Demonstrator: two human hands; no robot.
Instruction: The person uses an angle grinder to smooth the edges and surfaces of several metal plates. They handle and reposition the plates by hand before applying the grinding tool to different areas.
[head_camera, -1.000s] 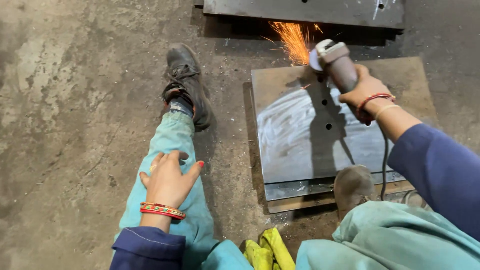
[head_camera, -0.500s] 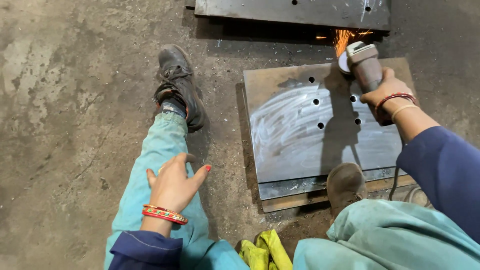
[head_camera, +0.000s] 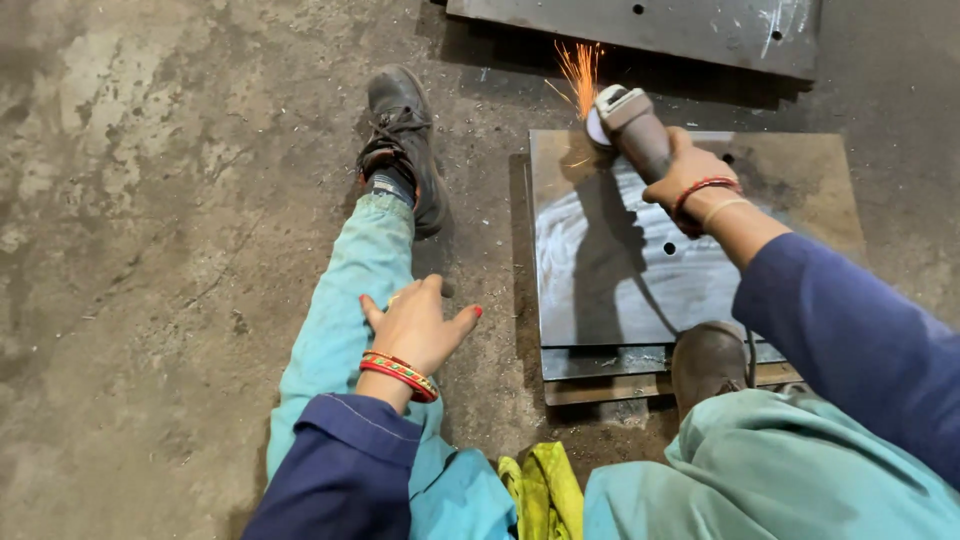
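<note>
The right hand (head_camera: 690, 175) holds an angle grinder (head_camera: 628, 125), with the fingers wrapped tightly around its grey body. The disc of the grinder touches the far left corner of a steel plate (head_camera: 620, 270), and orange sparks (head_camera: 578, 68) fly up from this point toward the top of the view. The plate lies flat on the concrete floor (head_camera: 150, 250), on top of other plates whose edges show below its near side. It has small round holes, and its middle part is shiny while the far right part is dull and brown. A red bangle and a thin pale one sit on the right wrist.

The left hand (head_camera: 418, 325) rests on the left leg, which is stretched out in light blue trousers. Its fingers are spread loosely and hold nothing; the nails are red, and red bangles are on the wrist. The left shoe (head_camera: 402, 130) lies on the floor just beside the plate. The right shoe (head_camera: 708, 362) stands on the near edge of the plates. A second long plate (head_camera: 640, 25) lies farther away, apart from the first. A yellow cloth (head_camera: 540, 490) is between the legs.
</note>
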